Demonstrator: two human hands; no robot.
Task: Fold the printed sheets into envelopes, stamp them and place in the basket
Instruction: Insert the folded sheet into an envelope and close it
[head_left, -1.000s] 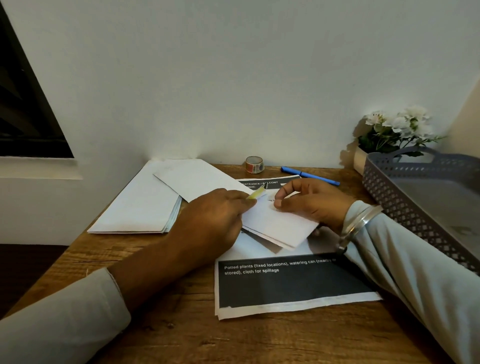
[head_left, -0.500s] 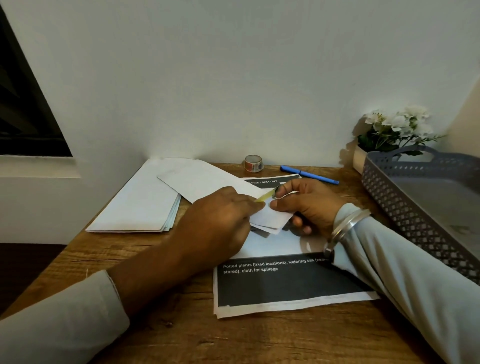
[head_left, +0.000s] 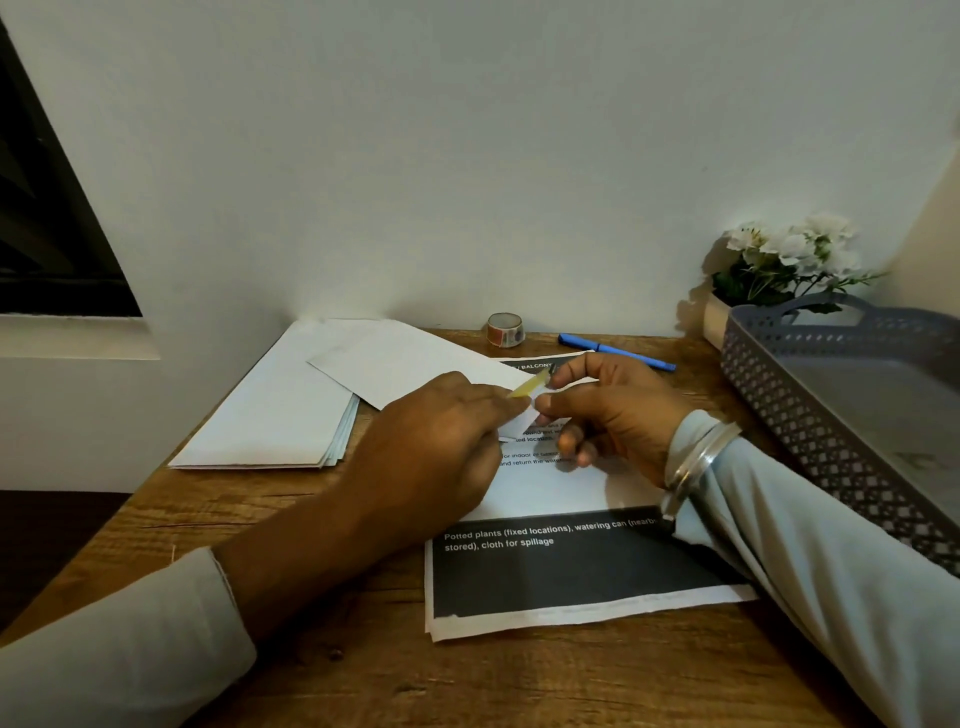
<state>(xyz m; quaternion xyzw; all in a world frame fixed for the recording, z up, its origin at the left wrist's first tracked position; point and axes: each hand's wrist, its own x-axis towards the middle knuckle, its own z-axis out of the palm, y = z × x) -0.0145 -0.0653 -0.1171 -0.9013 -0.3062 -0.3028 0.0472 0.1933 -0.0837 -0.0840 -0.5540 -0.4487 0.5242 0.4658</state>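
Observation:
A white envelope (head_left: 400, 366) lies slanted over the papers, and its right end is lifted between my hands. My left hand (head_left: 436, 441) covers its middle and pinches a thin yellow strip (head_left: 530, 387) at the envelope's edge. My right hand (head_left: 618, 410) pinches the envelope's right end between thumb and forefinger, just beside the strip. The printed sheets (head_left: 571, 577), with a black band and white text, lie under both hands. A grey perforated basket (head_left: 810, 431) stands at the right.
A stack of white envelopes (head_left: 270, 410) lies at the left by the wall. A small roll of stamp tape (head_left: 505, 330) and a blue pen (head_left: 615, 352) lie at the back. White flowers in a pot (head_left: 784, 260) stand behind the basket.
The envelope's visible right end has grown shorter as it slid left under my left hand. My right hand followed it left and rose off the sheets, uncovering printed lines.

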